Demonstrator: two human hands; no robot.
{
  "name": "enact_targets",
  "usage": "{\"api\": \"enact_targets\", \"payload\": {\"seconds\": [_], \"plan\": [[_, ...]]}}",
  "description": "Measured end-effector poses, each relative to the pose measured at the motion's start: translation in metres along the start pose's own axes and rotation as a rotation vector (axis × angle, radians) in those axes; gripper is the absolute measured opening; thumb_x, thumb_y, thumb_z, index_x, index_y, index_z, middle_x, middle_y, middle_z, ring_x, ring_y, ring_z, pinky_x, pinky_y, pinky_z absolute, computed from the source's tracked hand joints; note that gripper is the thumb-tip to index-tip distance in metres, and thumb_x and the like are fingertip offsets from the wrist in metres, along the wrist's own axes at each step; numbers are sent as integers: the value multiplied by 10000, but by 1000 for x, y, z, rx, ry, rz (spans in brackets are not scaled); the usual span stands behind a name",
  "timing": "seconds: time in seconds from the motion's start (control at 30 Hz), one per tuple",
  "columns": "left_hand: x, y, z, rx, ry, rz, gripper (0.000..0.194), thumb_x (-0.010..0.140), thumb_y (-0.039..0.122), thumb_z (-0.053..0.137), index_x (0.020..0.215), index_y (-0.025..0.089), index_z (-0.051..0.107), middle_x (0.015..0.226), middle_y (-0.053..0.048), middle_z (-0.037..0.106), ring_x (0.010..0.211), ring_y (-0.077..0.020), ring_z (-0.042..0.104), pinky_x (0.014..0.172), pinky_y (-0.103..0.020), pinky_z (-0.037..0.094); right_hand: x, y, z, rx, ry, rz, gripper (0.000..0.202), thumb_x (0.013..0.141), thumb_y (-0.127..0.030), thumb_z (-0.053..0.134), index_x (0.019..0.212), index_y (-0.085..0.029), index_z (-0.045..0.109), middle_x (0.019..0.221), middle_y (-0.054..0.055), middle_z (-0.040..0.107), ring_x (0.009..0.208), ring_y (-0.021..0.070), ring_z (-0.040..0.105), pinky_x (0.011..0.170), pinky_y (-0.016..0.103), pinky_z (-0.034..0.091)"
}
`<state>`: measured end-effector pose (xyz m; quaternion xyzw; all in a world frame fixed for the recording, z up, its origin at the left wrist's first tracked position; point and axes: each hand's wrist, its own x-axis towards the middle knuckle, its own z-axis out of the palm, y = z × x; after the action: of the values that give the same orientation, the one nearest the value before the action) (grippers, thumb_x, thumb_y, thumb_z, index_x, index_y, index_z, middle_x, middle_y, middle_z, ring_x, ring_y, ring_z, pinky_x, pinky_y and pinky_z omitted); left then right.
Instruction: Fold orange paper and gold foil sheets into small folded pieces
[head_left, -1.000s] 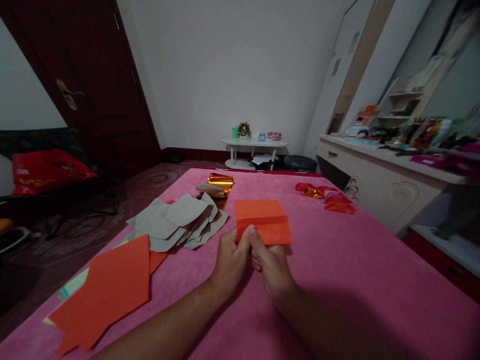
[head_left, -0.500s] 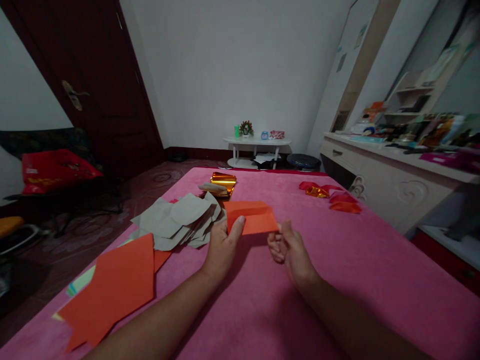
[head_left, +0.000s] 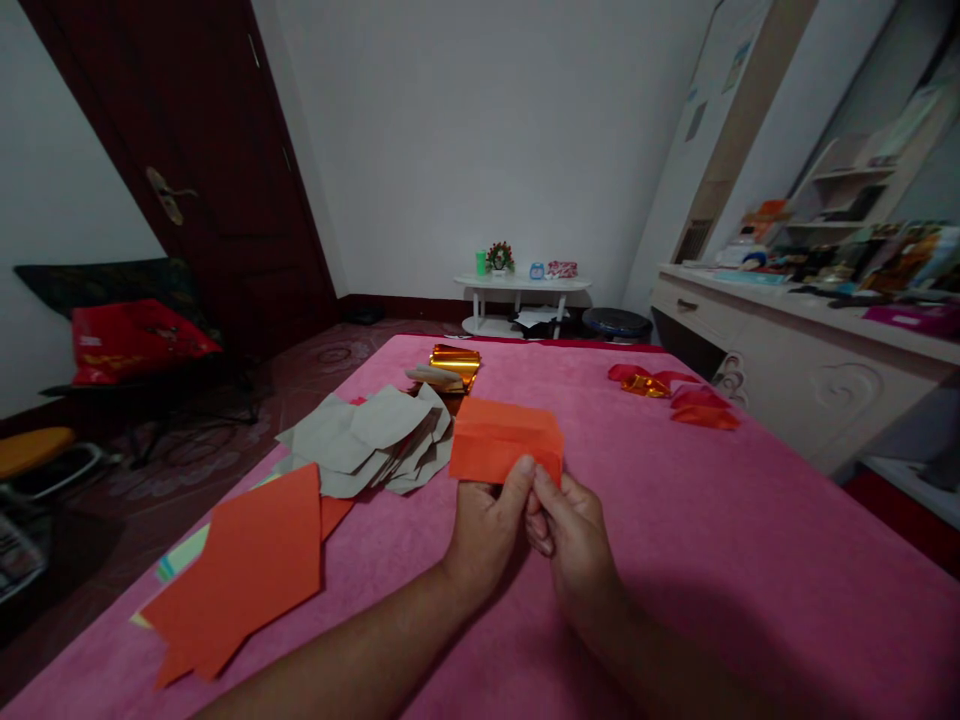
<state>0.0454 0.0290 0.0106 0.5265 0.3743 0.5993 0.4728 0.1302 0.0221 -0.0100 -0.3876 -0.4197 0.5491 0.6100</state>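
Observation:
An orange sheet of paper (head_left: 506, 437), roughly rectangular with a crease running across it, is held up above the pink cloth. My left hand (head_left: 487, 525) grips its lower edge, thumb in front and fingers behind. Close beside it, my right hand (head_left: 574, 525) pinches the lower right corner; the two thumbs nearly meet. Left of my hands lies a loose pile of grey paper pieces (head_left: 367, 440). Nearer to me, larger orange paper sheets (head_left: 251, 570) rest on some pale green paper (head_left: 184, 553).
A roll of gold foil (head_left: 457, 362) lies behind the grey pile. Folded red, gold and orange paper pieces (head_left: 701, 408) sit at the far right of the pink-covered table (head_left: 675, 560). A white dresser (head_left: 810, 340) stands to the right, a chair with a red bag (head_left: 139, 340) left.
My right hand has moved left along the paper's lower edge toward my left thumb. My left hand has shifted right, and the paper now faces me more fully.

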Motion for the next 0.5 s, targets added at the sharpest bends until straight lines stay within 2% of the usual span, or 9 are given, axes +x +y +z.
{"api": "enact_targets", "payload": {"seconds": [0.07, 0.1, 0.17, 0.27, 0.33, 0.4, 0.5], "plan": [[7, 0, -11, 56, 83, 62, 346, 837, 405, 556, 585, 169, 519, 546, 10, 521, 525, -112, 471, 539, -229, 384, 2, -4, -4, 12, -3, 0, 397, 801, -478, 610, 570, -171, 508, 421, -63, 385, 377, 52, 277, 377, 205, 182], [11, -2, -18, 84, 109, 53, 353, 837, 401, 555, 576, 170, 496, 537, 24, 481, 515, -101, 432, 526, -223, 361, 3, -6, -8, 17, 15, -7, 389, 794, -466, 623, 568, -168, 514, 418, -62, 389, 373, 49, 278, 374, 202, 178], [21, -5, -34, 92, 171, 34, 457, 844, 422, 536, 498, 187, 351, 469, 56, 323, 454, -80, 300, 461, -218, 276, 8, -12, -16, 41, 76, -20, 383, 770, -453, 649, 556, -168, 509, 412, -63, 386, 365, 45, 277, 366, 196, 166], [33, -8, -50, -8, 382, 86, 485, 848, 437, 518, 499, 190, 290, 471, 71, 244, 438, -73, 225, 431, -206, 218, 15, -18, -27, 91, 147, -49, 377, 743, -437, 672, 545, -173, 490, 410, -69, 383, 353, 39, 268, 361, 190, 158], [36, -9, -53, -105, 338, 51, 485, 858, 501, 472, 516, 184, 341, 477, 70, 260, 428, -73, 229, 419, -198, 214, 17, -18, -29, 95, 139, -55, 372, 745, -431, 670, 546, -174, 490, 406, -72, 382, 350, 39, 264, 362, 191, 156], [33, -8, -49, -149, 183, -26, 502, 849, 596, 421, 576, 176, 454, 496, 55, 339, 430, -78, 287, 420, -196, 256, 17, -15, -28, 66, 93, -41, 382, 759, -441, 656, 540, -173, 493, 398, -71, 379, 348, 40, 260, 363, 194, 151], [26, -3, -37, -48, 22, -67, 422, 790, 570, 557, 716, 156, 585, 622, 7, 533, 532, -103, 459, 511, -212, 384, 13, -9, -25, -34, -13, -16, 416, 793, -467, 618, 525, -173, 494, 385, -71, 362, 349, 45, 255, 364, 200, 157]]}}
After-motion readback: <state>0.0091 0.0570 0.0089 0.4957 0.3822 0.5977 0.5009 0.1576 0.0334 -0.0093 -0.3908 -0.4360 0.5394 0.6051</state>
